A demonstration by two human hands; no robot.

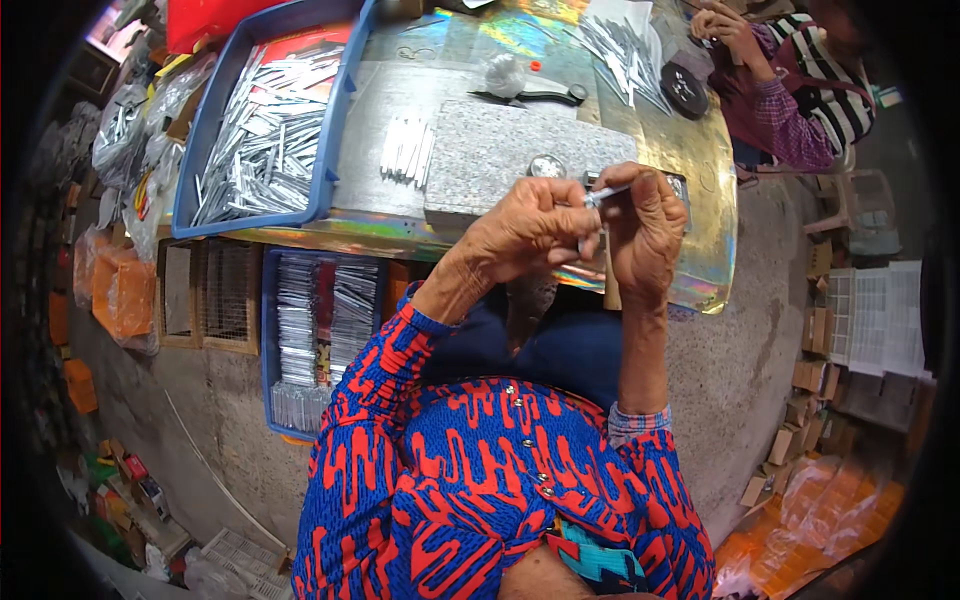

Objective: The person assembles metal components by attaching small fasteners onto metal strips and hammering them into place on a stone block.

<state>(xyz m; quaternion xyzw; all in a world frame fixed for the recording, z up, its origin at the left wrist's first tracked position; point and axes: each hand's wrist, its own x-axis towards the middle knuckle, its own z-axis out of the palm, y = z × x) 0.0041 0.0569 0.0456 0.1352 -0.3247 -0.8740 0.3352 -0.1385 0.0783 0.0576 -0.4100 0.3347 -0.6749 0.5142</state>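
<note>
Fingers of left hand (535,222) and right hand (648,235) pinch slim silvery strip (614,191) near grey speckled block (500,145); two-handed grip probably steadies it. Blue plastic tray (339,120) presumably keeps loose strips (270,145) reachable.

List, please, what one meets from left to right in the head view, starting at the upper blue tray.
Upper blue tray, row of slender silvery pieces, left grip, right grip, another person's striped top.
</note>
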